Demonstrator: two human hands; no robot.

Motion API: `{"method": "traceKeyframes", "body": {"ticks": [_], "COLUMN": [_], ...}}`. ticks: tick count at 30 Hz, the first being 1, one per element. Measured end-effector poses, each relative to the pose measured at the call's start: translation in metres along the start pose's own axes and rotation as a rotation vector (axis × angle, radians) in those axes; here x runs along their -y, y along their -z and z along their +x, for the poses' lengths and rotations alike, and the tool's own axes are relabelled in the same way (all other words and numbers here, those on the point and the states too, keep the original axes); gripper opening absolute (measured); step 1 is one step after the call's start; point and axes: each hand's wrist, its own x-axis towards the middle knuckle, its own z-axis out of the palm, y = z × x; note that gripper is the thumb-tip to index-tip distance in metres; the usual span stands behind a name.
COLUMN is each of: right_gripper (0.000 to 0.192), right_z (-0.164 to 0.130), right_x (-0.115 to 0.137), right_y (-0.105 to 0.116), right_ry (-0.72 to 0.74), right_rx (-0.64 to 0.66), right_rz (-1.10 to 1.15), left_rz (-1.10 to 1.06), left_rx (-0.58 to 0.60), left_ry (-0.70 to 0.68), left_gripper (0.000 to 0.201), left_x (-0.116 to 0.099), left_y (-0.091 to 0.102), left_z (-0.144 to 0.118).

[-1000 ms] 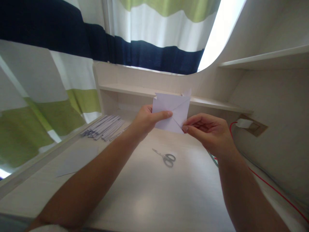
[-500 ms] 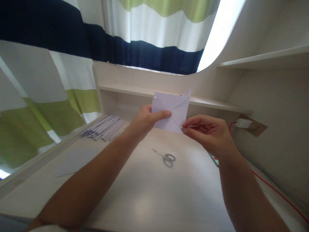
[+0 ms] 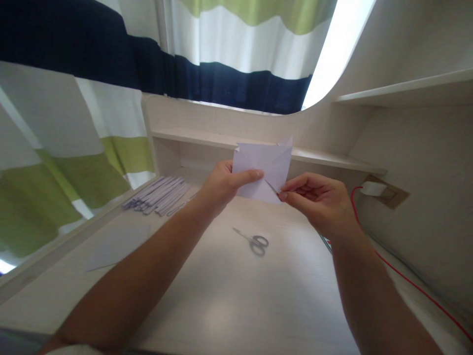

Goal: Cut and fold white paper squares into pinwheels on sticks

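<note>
A pair of scissors (image 3: 255,242) lies flat on the pale wooden desk (image 3: 236,301), directly below the folded white paper (image 3: 263,170) that both hands hold up in the air. To the left of the paper and lower, a bundle of white paper strips (image 3: 158,195) rests on the desk near the striped curtain (image 3: 92,123), and a loose white sheet (image 3: 116,246) lies nearer the person than the strips. Behind the paper runs a low shelf (image 3: 199,139), which the paper's top edge partly hides. To the right of the paper a red cable (image 3: 406,281) trails along the desk from a small white plug (image 3: 372,188) on the side panel. Nothing stands between the hands and the paper.

Compared with half a second ago, the paper and both arms sit in almost the same spot; the right hand's fingertips have shifted slightly inward along the lower right corner, and a thin flap there now stands a little away from the sheet.

The paper is a roughly square folded piece with diagonal creases meeting near its middle and small points sticking up at its top corners. The left hand (image 3: 221,185) clamps its left edge, thumb across the front and fingers behind. The right hand (image 3: 320,202) pinches the lower right corner between thumb and forefinger, the other fingers curled loosely.
</note>
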Motion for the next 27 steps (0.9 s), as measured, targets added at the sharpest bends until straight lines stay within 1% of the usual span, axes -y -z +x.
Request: {"method": "traceKeyframes", "body": {"ticks": [4,8,12,19,24,27], "right_gripper": [0.011,0.023,0.031,0.032,0.03,0.03], "right_z": [0.0012,0.0023,0.0031,0.0038,0.0039,0.0039], "right_x": [0.0002,0.0011,0.0017,0.0008,0.0016,0.003], "right_y": [-0.0017,-0.0032,-0.0031,-0.0019,-0.0034,-0.0047], "right_ry": [0.003,0.007,-0.01,-0.046,-0.077,-0.083], "right_rx": [-0.012,-0.036,-0.022,0.001,0.044,0.045], "right_rz": [0.01,0.068,0.123,0.109,0.148,0.181], "left_rz": [-0.003,0.006,0.015,0.047,0.061,0.073], "left_rx": [-0.009,-0.012,-0.015,-0.034,-0.041,-0.042], "left_ry": [-0.007,-0.008,0.002,-0.004,0.009,0.013], "left_gripper": [0.03,0.031,0.031,0.03,0.031,0.031], "left_x": [0.0007,0.0008,0.0006,0.0003,0.001,0.0008], "left_y": [-0.0004,-0.0006,-0.0008,-0.0026,-0.0018,-0.002], "left_z": [0.0001,-0.0002,-0.001,-0.0023,-0.0014,-0.0016]}}
